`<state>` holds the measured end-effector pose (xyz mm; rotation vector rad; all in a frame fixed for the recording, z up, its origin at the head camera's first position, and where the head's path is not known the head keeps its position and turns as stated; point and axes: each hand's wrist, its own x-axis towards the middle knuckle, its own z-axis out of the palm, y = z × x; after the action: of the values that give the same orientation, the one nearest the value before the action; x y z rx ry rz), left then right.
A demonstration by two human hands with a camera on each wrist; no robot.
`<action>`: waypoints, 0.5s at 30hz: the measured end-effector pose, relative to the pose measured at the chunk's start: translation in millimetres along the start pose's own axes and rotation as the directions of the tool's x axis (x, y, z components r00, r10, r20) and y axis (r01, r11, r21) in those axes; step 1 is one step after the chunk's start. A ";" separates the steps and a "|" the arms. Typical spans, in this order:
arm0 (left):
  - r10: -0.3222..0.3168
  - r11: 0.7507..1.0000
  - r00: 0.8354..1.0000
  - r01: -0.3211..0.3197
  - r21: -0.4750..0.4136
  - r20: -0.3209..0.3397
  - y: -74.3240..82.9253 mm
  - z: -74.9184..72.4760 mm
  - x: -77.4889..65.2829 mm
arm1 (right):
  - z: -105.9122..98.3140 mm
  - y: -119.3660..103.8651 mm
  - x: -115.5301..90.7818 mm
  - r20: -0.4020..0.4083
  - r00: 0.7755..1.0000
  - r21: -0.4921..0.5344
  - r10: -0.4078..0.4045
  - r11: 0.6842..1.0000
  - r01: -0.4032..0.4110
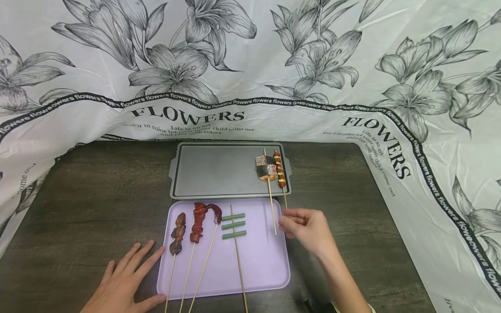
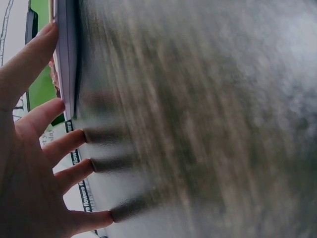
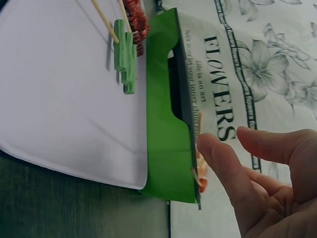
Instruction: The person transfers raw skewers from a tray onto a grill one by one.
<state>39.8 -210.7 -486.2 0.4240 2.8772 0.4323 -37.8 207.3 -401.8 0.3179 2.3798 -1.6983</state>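
My right hand is beside the lilac tray's right edge, its fingertips close to the bare stick end of a thin skewer of red and pale green pieces. In the right wrist view, a gap shows between its thumb and forefinger. Left of that skewer, a skewer of dark-skinned chunks also lies on the grey tray, its stick reaching over the lilac one. My left hand rests with fingers spread on the table, forefinger and thumb at the lilac tray's left edge.
On the lilac tray lie a brown meat skewer, a red meat skewer, a dark red curled tentacle skewer and a skewer of green stalks. A green panel stands beneath the grey tray. Flower-printed sheeting hangs behind.
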 end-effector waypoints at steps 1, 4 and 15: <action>0.000 1.000 1.000 0.000 0.002 0.000 0.1 -0.1 0.3 | -1.8 0.9 -3.1 0.013 1.000 0.001 -0.001 1.000 0.001; -0.003 1.000 1.000 0.003 0.001 -0.001 0.3 -0.6 0.9 | -7.8 6.5 -13.0 0.118 0.993 0.001 0.000 1.000 -0.001; -0.010 1.000 1.000 0.010 0.015 0.008 0.2 0.7 0.4 | 42.6 61.8 -43.4 0.296 0.954 0.046 -0.040 0.999 0.028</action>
<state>39.7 -210.3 -486.9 0.4123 2.8752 0.4074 23.1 184.0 -458.9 0.0229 2.1451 -1.6768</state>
